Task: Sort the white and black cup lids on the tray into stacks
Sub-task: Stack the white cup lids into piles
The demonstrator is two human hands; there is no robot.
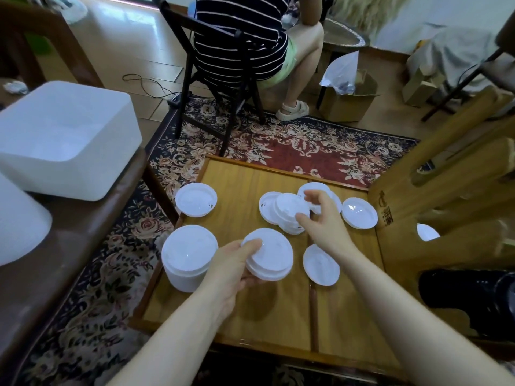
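Note:
My left hand (237, 263) grips a short stack of white lids (271, 256) just above the wooden tray (242, 179). My right hand (323, 218) pinches one white lid (289, 206) between thumb and fingers, tilted over a small heap of white lids (267, 207) at the tray's middle. A tall stack of white lids (188, 260) stands at the tray's left edge. Single white lids lie at the back left (196, 199), the right (359, 213) and the front right (320, 266). Black lids (471, 305) sit at the far right, beside the tray.
A wooden chair frame (446, 174) leans over the tray's right side, with a white lid (427, 232) showing through it. White bins (64, 140) stand on a brown bench at left. A person sits on a dark chair (223, 79) beyond the patterned rug (278, 143).

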